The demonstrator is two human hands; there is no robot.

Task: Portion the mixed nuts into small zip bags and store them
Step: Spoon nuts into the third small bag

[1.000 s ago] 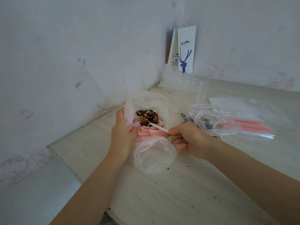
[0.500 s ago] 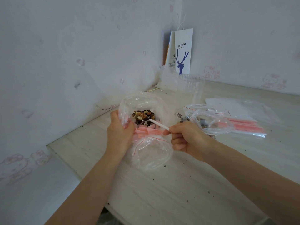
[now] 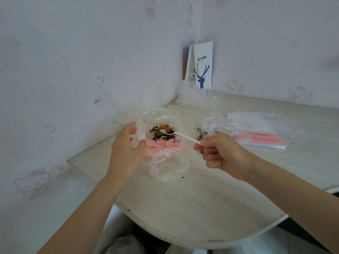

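Fingertips (image 3: pixel 205 143) of right hand (image 3: pixel 222 153): pinched the near end of a white plastic spoon (image 3: pixel 185 136), with the remaining fingers curled beneath. Kept the spoon pointing far and left, its bowl heaped with nuts and sitting over the mixed nuts (image 3: pixel 155 135); could not tell whether bowl and heap touched.

Fingers (image 3: pixel 133 130) of left hand (image 3: pixel 126 149): curled round the left rim of the large clear bag (image 3: pixel 157 114), thumb pressed against its near side, gripping the plastic and holding the mouth wide. Held the nuts there, a brown and dark heap inside that bag, toward the far left of the table (image 3: pixel 183 208).

Just near of it: a bunched pink zip strip (image 3: pixel 161 144), and touching that, a small zip bag (image 3: pixel 170 165), mouth gaping and nothing visible inside. Could not tell whether the left hand held this small bag too.

Farther right, beyond the right hand: another clear bag (image 3: pixel 220 125) with a few dark pieces, then a flat stack of zip bags (image 3: pixel 260 139) with pink strips. Far corner: a clear cup (image 3: pixel 209 99) and a white paper bag (image 3: pixel 201 66) printed with a blue deer, leaning against the wall (image 3: pixel 73 70). Dark crumbs scattered over the tabletop.
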